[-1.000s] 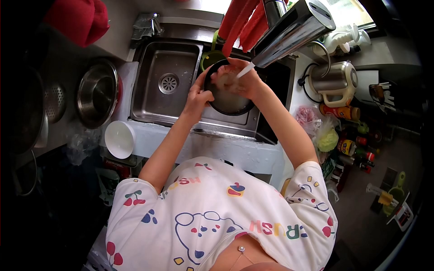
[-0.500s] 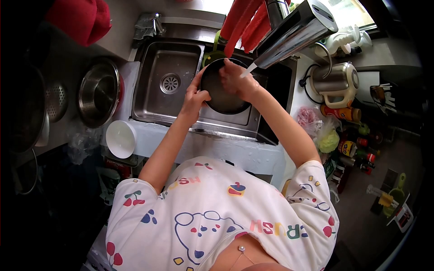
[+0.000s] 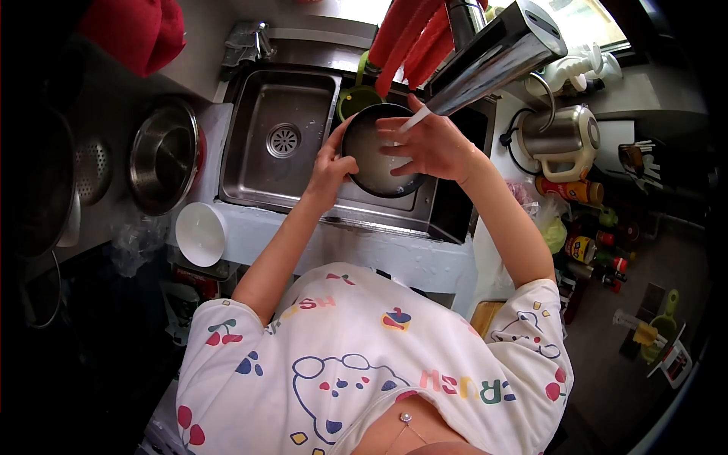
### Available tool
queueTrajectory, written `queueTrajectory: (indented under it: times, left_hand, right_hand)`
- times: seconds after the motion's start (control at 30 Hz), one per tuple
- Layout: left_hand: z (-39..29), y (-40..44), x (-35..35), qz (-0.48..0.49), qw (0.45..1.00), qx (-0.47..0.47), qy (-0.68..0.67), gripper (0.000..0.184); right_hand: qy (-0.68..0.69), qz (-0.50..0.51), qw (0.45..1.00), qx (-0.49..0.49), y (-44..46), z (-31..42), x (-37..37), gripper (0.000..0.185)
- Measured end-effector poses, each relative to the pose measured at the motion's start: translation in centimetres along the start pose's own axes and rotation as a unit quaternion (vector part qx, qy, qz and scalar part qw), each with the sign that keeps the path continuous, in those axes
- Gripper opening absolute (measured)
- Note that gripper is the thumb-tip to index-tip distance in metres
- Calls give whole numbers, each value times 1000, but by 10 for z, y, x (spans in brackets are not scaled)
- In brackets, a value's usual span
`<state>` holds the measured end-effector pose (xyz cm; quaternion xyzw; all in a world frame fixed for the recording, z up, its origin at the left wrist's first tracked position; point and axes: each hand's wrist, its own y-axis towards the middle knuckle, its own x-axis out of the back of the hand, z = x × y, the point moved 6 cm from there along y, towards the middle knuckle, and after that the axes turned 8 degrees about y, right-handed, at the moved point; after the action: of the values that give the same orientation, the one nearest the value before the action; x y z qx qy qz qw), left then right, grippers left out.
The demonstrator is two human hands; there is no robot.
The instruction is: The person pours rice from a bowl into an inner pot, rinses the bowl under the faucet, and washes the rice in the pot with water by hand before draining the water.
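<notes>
- At the far left of the frame, a perforated metal piece (image 3: 91, 173) stands in shadow.
- Just right of it, a round steel basin (image 3: 144, 171) leans on its side, and a red cloth (image 3: 140, 38) hangs in the upper left.
- Left of centre, a white bowl (image 3: 201, 235) sits at the left end of the pale counter (image 3: 364, 254).
- Above the bowl and to its right lies the left compartment of the steel sink (image 3: 258, 178), its round drain (image 3: 283, 141) in view.
- Near the centre, the left hand (image 3: 331, 173) grasps the left rim of a dark bowl, thumb on the near side.
- At upper centre, the dark bowl (image 3: 371, 163) is over the sink's right side, with cloudy, whitish liquid in it; a green container (image 3: 355, 100) shows just behind.
- Right of that, the right hand (image 3: 436, 145) grips nothing, its fingers spread over the bowl's right part; whether the fingertips touch the liquid, I cannot tell.
- Above this hand, water runs from a chrome faucet (image 3: 497, 61), with red fabric (image 3: 417, 45) hanging beside it.
- At the right, a kettle (image 3: 560, 135) stands above an orange-labelled jar (image 3: 567, 189).
</notes>
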<state>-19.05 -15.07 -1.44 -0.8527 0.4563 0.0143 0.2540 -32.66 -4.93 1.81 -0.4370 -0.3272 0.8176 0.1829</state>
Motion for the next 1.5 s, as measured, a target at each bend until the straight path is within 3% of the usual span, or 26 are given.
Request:
queueTrajectory:
  times: [0.07,0.17,0.3,0.4,0.47,0.53,0.63,0.67,0.77,0.87,0.97,1.07,1.17,1.27,1.4,1.5]
  left_hand:
    - [4,1,0,4,1000,-1,-1,81]
    - [8,2,0,7,1000,-2,-1,80]
    - [11,2,3,10,1000,-6,-2,80]
    - [12,2,6,10,1000,-16,-6,80]
    - [7,0,6,-3,1000,-14,3,80]
    - [4,0,5,-9,1000,-11,6,80]
    - [3,0,3,-12,1000,-3,7,79]
    - [2,-1,1,-14,1000,0,8,79]
    - [6,1,0,-10,1000,-4,17,78]
    - [13,3,-2,-4,1000,6,9,77]
    - [19,3,-4,3,1000,17,-10,77]
    - [19,4,-6,14,1000,21,-13,78]
    - [19,4,-5,14,1000,18,-10,78]
    - [18,4,-6,13,1000,18,-8,78]
    - [15,4,-9,9,1000,19,-8,79]
    - [17,5,-4,13,1000,5,-16,79]
  right_hand:
    - [14,-28,999,-5,2,-5,-5,58]
    - [-36,46,998,-3,18,-12,-12,75]
    - [-85,15,996,23,26,-8,-16,51]
    - [-232,-13,968,99,8,2,-25,31]
    - [-423,-22,884,195,10,9,-18,27]
    - [-580,-58,749,316,9,11,-16,23]
    - [-646,-94,675,344,10,11,-18,18]
    - [-640,-116,693,310,13,10,-18,13]
    - [-719,-123,642,236,37,7,-5,18]
    - [-656,-164,721,153,50,5,8,25]
    - [-586,-84,789,168,59,0,19,30]
    - [-491,-180,846,105,64,-11,34,33]
    - [-449,-138,882,34,59,-14,27,35]
    - [-415,-41,908,39,55,-13,19,36]
    - [-513,-21,854,79,14,-6,-13,39]
    - [-618,72,780,73,1,-11,-17,36]
